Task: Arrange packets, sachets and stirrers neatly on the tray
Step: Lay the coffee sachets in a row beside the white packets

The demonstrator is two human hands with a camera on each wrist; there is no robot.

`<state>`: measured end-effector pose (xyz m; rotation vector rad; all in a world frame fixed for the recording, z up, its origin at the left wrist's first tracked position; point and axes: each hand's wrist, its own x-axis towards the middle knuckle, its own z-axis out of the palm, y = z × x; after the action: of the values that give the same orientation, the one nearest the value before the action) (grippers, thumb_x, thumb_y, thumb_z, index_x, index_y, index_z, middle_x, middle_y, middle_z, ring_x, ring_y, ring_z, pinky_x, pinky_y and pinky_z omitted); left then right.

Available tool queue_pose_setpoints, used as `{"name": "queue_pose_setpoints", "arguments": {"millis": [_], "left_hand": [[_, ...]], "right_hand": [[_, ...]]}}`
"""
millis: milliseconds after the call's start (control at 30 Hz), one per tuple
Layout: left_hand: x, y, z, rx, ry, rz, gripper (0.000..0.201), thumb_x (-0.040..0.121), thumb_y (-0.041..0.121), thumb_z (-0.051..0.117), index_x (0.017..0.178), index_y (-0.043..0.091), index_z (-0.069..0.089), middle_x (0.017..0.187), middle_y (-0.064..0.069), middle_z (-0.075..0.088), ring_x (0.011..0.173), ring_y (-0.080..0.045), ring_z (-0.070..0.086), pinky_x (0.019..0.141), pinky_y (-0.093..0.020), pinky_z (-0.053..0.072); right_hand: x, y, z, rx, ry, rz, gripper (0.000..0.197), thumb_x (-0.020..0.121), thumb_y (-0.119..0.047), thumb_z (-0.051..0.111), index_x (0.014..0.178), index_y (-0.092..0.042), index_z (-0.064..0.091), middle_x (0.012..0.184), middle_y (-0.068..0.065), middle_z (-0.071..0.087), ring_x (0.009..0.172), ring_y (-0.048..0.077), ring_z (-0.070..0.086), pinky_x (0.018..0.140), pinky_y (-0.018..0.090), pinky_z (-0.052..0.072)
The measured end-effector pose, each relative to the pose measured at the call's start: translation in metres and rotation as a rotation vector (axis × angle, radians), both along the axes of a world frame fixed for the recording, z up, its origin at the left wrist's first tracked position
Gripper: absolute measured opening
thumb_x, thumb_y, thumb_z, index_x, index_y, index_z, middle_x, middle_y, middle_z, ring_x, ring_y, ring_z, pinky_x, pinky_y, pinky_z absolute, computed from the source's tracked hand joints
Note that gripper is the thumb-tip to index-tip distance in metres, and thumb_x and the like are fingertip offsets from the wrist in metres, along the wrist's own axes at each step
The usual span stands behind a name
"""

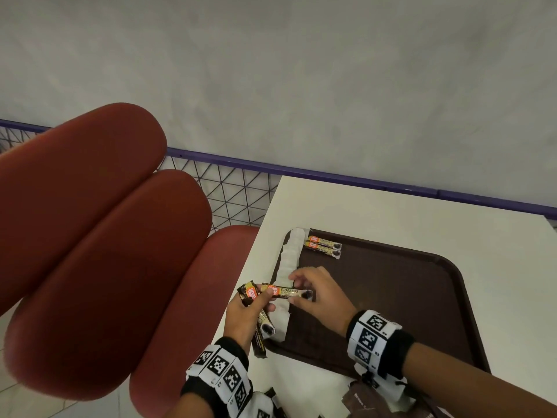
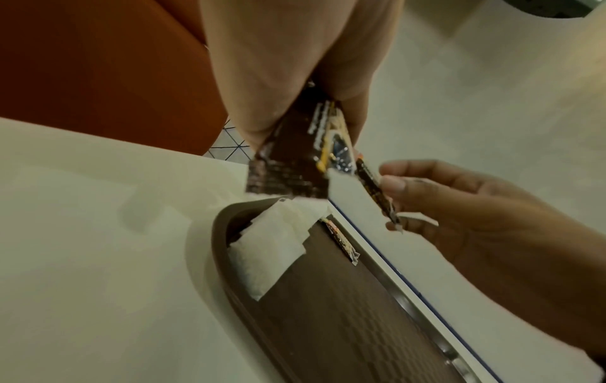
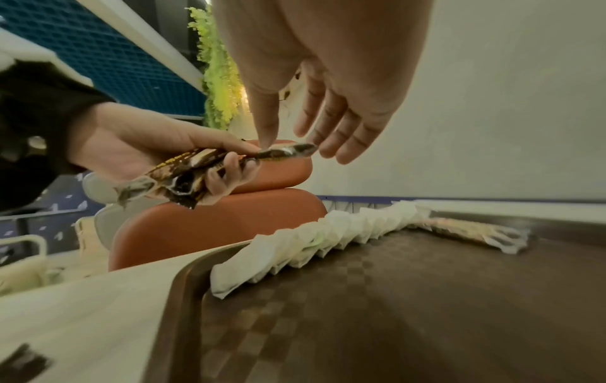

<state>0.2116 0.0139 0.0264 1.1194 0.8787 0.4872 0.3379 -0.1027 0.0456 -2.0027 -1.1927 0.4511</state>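
Observation:
A brown tray (image 1: 407, 297) lies on the white table. Along its left edge runs a row of white sachets (image 1: 291, 260), and two coffee granule sticks (image 1: 325, 246) lie side by side at its far left corner. Over the tray's near left corner my left hand (image 1: 261, 300) grips a bundle of coffee sticks (image 2: 291, 160). My right hand (image 1: 297, 289) pinches the right end of one coffee stick (image 1: 286, 292) between thumb and fingers. That stick's left end still sits under my left thumb; in the right wrist view the stick (image 3: 288, 151) bridges both hands.
Red padded seat cushions (image 1: 105, 236) fill the left, beyond the table edge (image 1: 265, 224). A wire mesh rail with a purple bar (image 1: 241, 164) runs behind. Brown packets (image 1: 361, 401) and dark sachets (image 1: 271, 398) lie at the table's near edge, by my wrists.

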Motion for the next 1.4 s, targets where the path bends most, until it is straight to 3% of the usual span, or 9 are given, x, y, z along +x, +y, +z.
{"name": "queue_pose_setpoints", "arguments": {"millis": [67, 167, 300, 433, 533, 733, 1133, 1300, 1400], "left_hand": [[0.001, -0.001, 0.000, 0.009, 0.001, -0.026, 0.011, 0.081, 0.011, 0.070, 0.090, 0.008, 0.065, 0.072, -0.007, 0.070, 0.061, -0.017, 0.061, 0.070, -0.034, 0.048], [0.003, -0.001, 0.000, 0.013, -0.002, -0.026, 0.009, 0.081, 0.011, 0.070, 0.087, 0.009, 0.065, 0.073, -0.009, 0.071, 0.061, -0.017, 0.062, 0.070, -0.035, 0.047], [0.001, 0.002, 0.004, -0.018, -0.004, 0.011, 0.011, 0.083, 0.015, 0.068, 0.086, 0.006, 0.063, 0.071, -0.015, 0.068, 0.055, -0.018, 0.063, 0.063, -0.033, 0.051], [-0.010, 0.015, -0.001, -0.012, 0.070, 0.046, 0.026, 0.084, 0.027, 0.068, 0.081, 0.003, 0.056, 0.059, -0.013, 0.063, 0.048, -0.022, 0.057, 0.054, -0.031, 0.049], [-0.017, 0.023, -0.005, -0.028, 0.122, 0.068, 0.032, 0.083, 0.034, 0.068, 0.081, 0.006, 0.051, 0.057, -0.010, 0.058, 0.043, -0.022, 0.052, 0.044, -0.027, 0.044], [-0.020, 0.027, -0.004, 0.010, 0.121, 0.105, 0.029, 0.085, 0.033, 0.065, 0.081, 0.009, 0.048, 0.060, -0.012, 0.051, 0.046, -0.023, 0.050, 0.040, -0.026, 0.042], [-0.019, 0.027, -0.007, 0.023, 0.107, 0.083, 0.028, 0.086, 0.032, 0.063, 0.084, 0.006, 0.051, 0.060, -0.008, 0.054, 0.046, -0.016, 0.055, 0.043, -0.027, 0.047], [-0.014, 0.024, -0.010, 0.022, 0.106, 0.074, 0.027, 0.087, 0.029, 0.063, 0.083, 0.004, 0.052, 0.058, -0.008, 0.057, 0.047, -0.018, 0.057, 0.050, -0.030, 0.048], [-0.011, 0.023, -0.011, 0.031, 0.110, 0.061, 0.026, 0.087, 0.027, 0.064, 0.084, 0.003, 0.054, 0.070, -0.013, 0.059, 0.055, -0.019, 0.058, 0.059, -0.034, 0.051]], "right_hand": [[-0.001, 0.006, 0.002, -0.045, -0.140, 0.052, 0.029, 0.083, -0.024, 0.064, 0.111, -0.021, 0.057, 0.100, -0.009, 0.053, 0.098, 0.008, 0.044, 0.084, 0.018, 0.038], [0.002, 0.012, 0.002, -0.075, -0.209, 0.059, 0.023, 0.084, -0.024, 0.062, 0.106, -0.019, 0.060, 0.098, -0.007, 0.051, 0.097, 0.008, 0.040, 0.083, 0.018, 0.034], [0.020, 0.010, -0.001, -0.140, -0.216, -0.012, 0.021, 0.082, -0.026, 0.064, 0.102, -0.020, 0.064, 0.092, -0.012, 0.047, 0.094, 0.010, 0.041, 0.084, 0.023, 0.036], [0.061, 0.012, -0.007, -0.244, -0.235, -0.216, 0.021, 0.081, -0.025, 0.067, 0.101, -0.021, 0.067, 0.098, -0.003, 0.062, 0.102, 0.018, 0.047, 0.089, 0.031, 0.039], [0.088, 0.018, -0.020, -0.320, -0.235, -0.367, 0.023, 0.081, -0.024, 0.067, 0.103, -0.020, 0.066, 0.104, 0.000, 0.064, 0.104, 0.020, 0.047, 0.090, 0.032, 0.039], [0.105, 0.036, -0.041, -0.492, -0.361, -0.373, 0.026, 0.084, -0.030, 0.063, 0.109, -0.023, 0.061, 0.111, -0.002, 0.060, 0.109, 0.020, 0.046, 0.091, 0.031, 0.035], [0.113, 0.042, -0.049, -0.559, -0.431, -0.298, 0.030, 0.086, -0.031, 0.060, 0.116, -0.025, 0.057, 0.119, -0.002, 0.056, 0.115, 0.021, 0.043, 0.097, 0.032, 0.032], [0.114, 0.041, -0.048, -0.538, -0.451, -0.267, 0.032, 0.087, -0.033, 0.057, 0.118, -0.026, 0.055, 0.120, -0.003, 0.054, 0.116, 0.019, 0.042, 0.097, 0.031, 0.030], [0.109, 0.039, -0.042, -0.471, -0.429, -0.283, 0.028, 0.088, -0.034, 0.055, 0.115, -0.024, 0.056, 0.116, -0.002, 0.055, 0.114, 0.019, 0.043, 0.095, 0.030, 0.030]]}}
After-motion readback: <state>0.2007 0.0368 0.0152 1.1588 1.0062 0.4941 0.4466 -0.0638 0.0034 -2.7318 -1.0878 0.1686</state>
